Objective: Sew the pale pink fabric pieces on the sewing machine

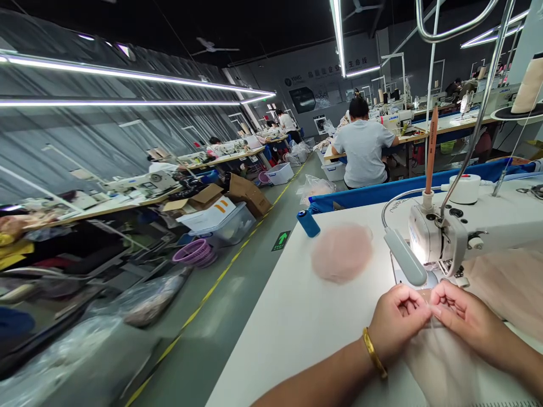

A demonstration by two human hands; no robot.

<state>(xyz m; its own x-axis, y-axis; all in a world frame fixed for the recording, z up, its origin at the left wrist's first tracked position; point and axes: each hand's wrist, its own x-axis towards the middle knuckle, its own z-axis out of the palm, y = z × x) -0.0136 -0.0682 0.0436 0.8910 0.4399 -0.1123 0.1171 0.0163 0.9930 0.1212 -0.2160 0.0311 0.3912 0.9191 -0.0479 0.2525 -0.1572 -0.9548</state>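
My left hand (401, 314), with a gold bangle at the wrist, pinches the edge of a sheer pale beige fabric (441, 364). Beside it my right hand (462, 314) pinches the same edge, thumbs and fingertips almost touching. The fabric hangs down from both hands towards the table's front edge. Just beyond my fingertips stands the lit needle area of a white sewing machine (426, 234). A grey lamp arm (405, 257) slants down over that spot. More sheer beige fabric (504, 282) lies under the machine's arm to the right.
A pile of round pinkish sheer pieces (341, 253) lies on the white table (271, 345), near a blue thread spool (308, 224). A pencil (431, 150) stands upright on the machine. A co-worker (362, 144) sits ahead. Left of the aisle are boxes (248, 195) and a purple basket (195, 252).
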